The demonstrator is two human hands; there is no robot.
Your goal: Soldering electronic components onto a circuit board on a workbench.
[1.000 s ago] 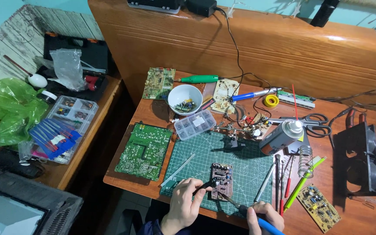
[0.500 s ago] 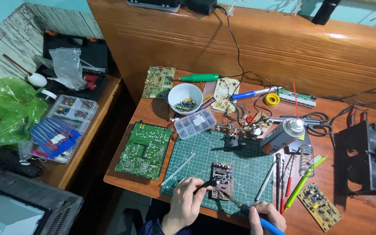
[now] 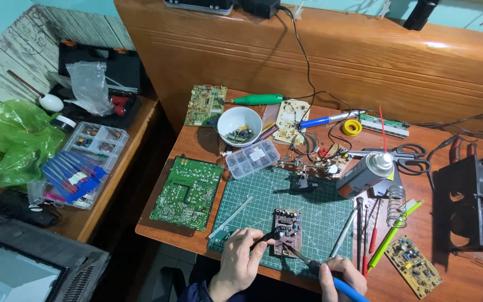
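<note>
Right now your left hand (image 3: 240, 258) has its fingers curled tight around a slim dark tool (image 3: 266, 237), pinching it so its tip meets the left edge of the small brown circuit board (image 3: 287, 232). Your right hand (image 3: 341, 275) is closed around the blue handle of the soldering iron (image 3: 331, 276); its thin metal shaft slants up and to the left, the point touching the board's lower part. That board lies flat on the green gridded cutting mat (image 3: 264, 196) at the near edge of the wooden counter (image 3: 448, 246), its long axis running away from you, studded with small dark components. Just left of the mat lies a larger green circuit board (image 3: 188, 192). A metal spray can (image 3: 363, 174) lies tilted at the mat's far right corner, beside a coiled wire iron stand (image 3: 396, 202).
</note>
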